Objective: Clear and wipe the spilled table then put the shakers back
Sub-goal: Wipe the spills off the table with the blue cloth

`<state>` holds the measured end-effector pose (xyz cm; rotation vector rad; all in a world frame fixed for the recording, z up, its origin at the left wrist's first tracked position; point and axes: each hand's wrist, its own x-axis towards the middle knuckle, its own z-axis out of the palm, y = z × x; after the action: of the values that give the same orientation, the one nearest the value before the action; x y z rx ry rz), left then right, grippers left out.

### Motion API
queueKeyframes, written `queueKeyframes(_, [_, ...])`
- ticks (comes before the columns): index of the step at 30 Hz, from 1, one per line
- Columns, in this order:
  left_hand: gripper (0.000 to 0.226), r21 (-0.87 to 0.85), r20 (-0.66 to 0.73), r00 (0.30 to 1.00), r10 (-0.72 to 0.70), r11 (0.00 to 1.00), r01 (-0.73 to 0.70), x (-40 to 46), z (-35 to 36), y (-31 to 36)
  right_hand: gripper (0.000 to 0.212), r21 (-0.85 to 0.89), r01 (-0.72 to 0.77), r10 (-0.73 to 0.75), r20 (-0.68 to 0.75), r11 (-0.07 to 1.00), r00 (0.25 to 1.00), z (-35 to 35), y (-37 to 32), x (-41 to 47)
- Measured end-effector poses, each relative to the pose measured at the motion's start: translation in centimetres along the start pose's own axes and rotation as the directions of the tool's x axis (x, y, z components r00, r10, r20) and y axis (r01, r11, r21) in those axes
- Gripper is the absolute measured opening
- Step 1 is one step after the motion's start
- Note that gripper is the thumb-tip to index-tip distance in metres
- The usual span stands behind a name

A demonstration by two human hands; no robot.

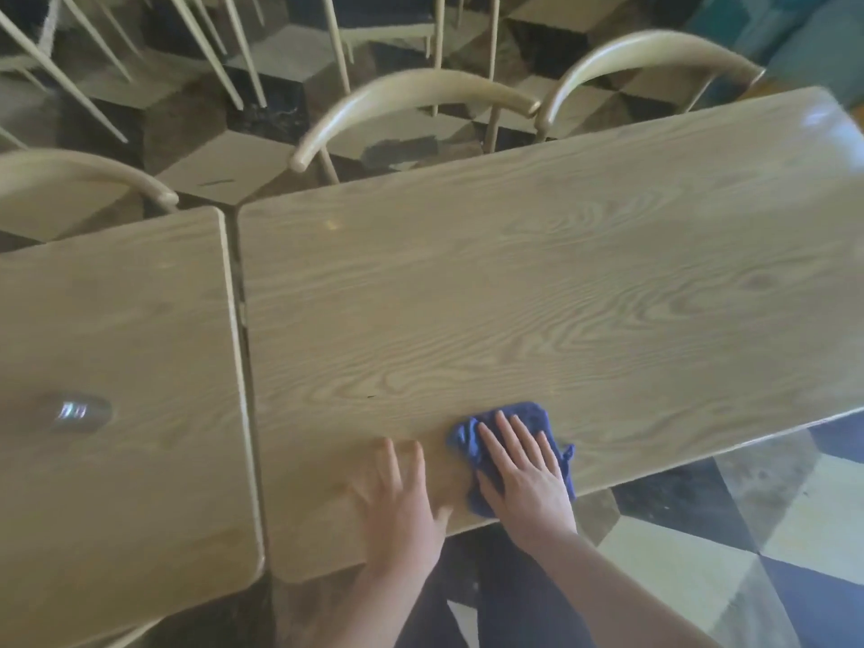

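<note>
Both hands flat at near counter [537, 282] edge — left hand [397, 502] fingers spread on bare wood, right hand [523, 474] fingers straight, pressing blue cloth [528, 416].

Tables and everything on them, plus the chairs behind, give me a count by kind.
Tables: 2, one left, one right
Blue cloth: 1
Blurred clear object, possibly a glass: 1
Chair backs: 3 near the tables ()
Total: 7
</note>
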<state>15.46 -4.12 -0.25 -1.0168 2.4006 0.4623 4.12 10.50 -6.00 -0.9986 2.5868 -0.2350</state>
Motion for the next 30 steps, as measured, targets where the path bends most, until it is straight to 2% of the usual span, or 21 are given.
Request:
queueKeyframes(5, [0.077, 0.063, 0.018, 0.991, 0.133, 0.989, -0.134, 1.0, 0.0, 3.9, 0.06, 0.031, 0.069, -0.069, 0.008, 0.997, 0.998, -0.4, 3.3, 0.3])
queueKeyframes(9, [0.081, 0.114, 0.005, 0.986, 0.166, 0.98, -0.165, 2.7, -0.4, 8.6, 0.062, 0.077, -0.072, 0.08, -0.101, 0.994, 0.992, -2.6, 10.1, 1.5])
queueKeyframes(12, [0.084, 0.145, -0.009, 0.981, 0.194, 0.971, -0.19, 4.2, -0.1, 14.2, 0.062, 0.111, -0.182, 0.199, -0.168, 0.977, 0.965, -5.6, 18.5, 2.1])
queueKeyframes(19, [0.093, 0.18, -0.037, 0.96, 0.276, 0.947, -0.266, 6.3, 2.0, 34.2, 0.061, 0.102, -0.263, 0.279, -0.204, 0.959, 0.938, -12.4, 40.5, 3.2])
queueKeyframes(23, [0.1, 0.165, -0.025, 0.975, 0.223, 0.962, -0.216, 6.8, 3.1, 44.4, 0.061, 0.055, -0.225, 0.232, -0.178, 0.973, 0.956, -16.2, 52.8, 3.4])
queueKeyframes(28, [0.097, 0.163, 0.035, 0.949, 0.314, 0.935, -0.316, 7.5, 4.8, 55.1, 0.059, 0.043, -0.206, 0.21, -0.174, 0.978, 0.962, -20.9, 64.6, 4.8])
queueKeyframes(30, [0.1, 0.129, 0.055, 0.96, 0.276, 0.951, -0.281, 7.4, 5.4, 59.3, 0.059, 0.036, -0.155, 0.158, -0.151, 0.987, 0.976, -21.9, 68.0, 5.3])
